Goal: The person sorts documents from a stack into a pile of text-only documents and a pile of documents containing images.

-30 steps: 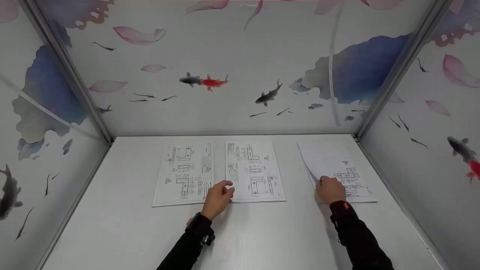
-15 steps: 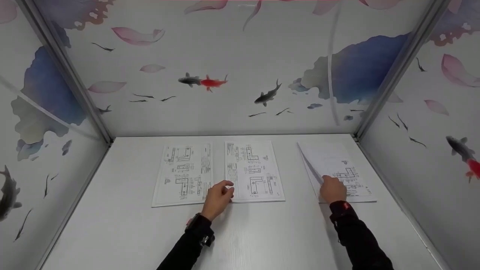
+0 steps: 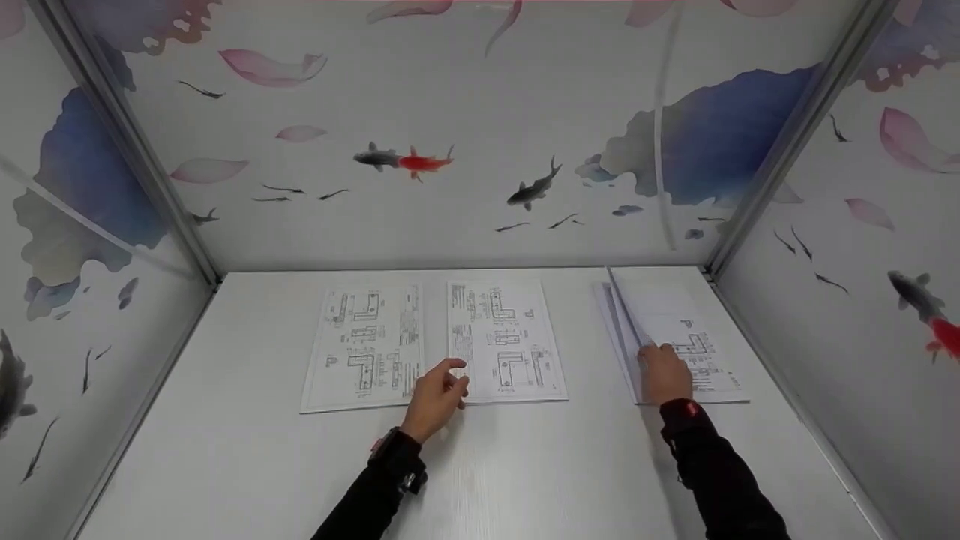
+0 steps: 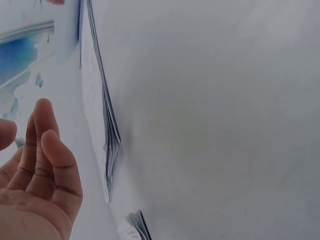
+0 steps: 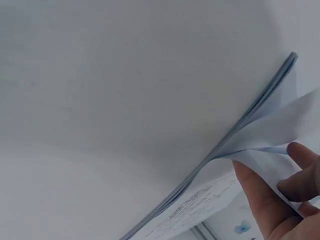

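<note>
My right hand [image 3: 666, 375] pinches the left edge of the upper paper [image 3: 642, 304] on the right-hand stack of printed drawings [image 3: 727, 379]. That edge is raised and bends toward the right. In the right wrist view, thumb and fingers [image 5: 260, 192] grip a curled sheet [image 5: 270, 167], while other sheets spread apart beneath. My left hand [image 3: 436, 397] is held over the gap between the left stack of drawings [image 3: 364, 341] and the middle stack of drawings [image 3: 514, 337]. Its fingers are loosely bent and hold nothing. Whether it touches paper, I cannot tell.
All three stacks lie on a white table [image 3: 480, 465] near its back edge. A white back wall [image 3: 450, 232] printed with fish and petals rises behind. Metal posts [image 3: 795, 142] stand at the corners, with side panels [image 3: 847, 315] left and right.
The raised left edge on the right-hand stack has lifted higher and swung to the right, opening a wider gap over the sheets below. My left hand has stayed in place.
</note>
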A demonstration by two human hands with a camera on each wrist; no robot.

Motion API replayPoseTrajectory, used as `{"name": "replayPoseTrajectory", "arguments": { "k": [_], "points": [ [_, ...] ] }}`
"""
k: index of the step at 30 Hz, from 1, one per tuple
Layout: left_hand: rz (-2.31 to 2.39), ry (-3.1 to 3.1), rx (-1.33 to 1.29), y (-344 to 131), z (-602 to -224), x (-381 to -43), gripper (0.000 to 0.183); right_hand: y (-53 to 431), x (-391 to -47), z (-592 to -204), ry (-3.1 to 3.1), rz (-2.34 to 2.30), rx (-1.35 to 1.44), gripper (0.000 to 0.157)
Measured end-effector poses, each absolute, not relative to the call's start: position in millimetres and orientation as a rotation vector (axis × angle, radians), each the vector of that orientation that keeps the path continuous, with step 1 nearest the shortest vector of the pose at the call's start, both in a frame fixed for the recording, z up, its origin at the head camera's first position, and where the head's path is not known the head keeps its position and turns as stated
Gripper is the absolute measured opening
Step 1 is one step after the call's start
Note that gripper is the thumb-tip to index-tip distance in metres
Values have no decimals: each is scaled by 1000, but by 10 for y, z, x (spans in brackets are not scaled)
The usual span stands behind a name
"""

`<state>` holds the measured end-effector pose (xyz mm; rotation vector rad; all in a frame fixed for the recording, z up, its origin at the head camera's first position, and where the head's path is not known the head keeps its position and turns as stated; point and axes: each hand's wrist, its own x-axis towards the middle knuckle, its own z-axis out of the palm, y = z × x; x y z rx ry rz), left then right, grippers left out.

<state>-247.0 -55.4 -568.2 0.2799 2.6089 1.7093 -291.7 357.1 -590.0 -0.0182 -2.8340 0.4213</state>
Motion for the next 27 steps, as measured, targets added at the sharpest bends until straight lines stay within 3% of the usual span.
{"name": "replayPoseTrajectory", "arguments": {
  "k": [3, 8, 10, 17, 27],
  "points": [
    [1717, 2591, 268, -543, -5684, -2459, 35, 3543, -2901, -5870, -2844, 443, -66, 21],
    [1715, 2572, 275, -526, -5691, -2446, 37, 3475, -2867, -5829, -2856, 472, -162, 50],
    [1724, 2567, 274, -526, -5690, -2442, 36, 3453, -2861, -5828, -2864, 458, -163, 53],
    [1717, 2558, 278, -529, -5702, -2441, 36, 3445, -2809, -5848, -2804, 409, -100, 16],
    [1712, 2536, 314, -522, -5692, -2419, 29, 3419, -2814, -5890, -2753, 416, -86, 9]
  ]
}}
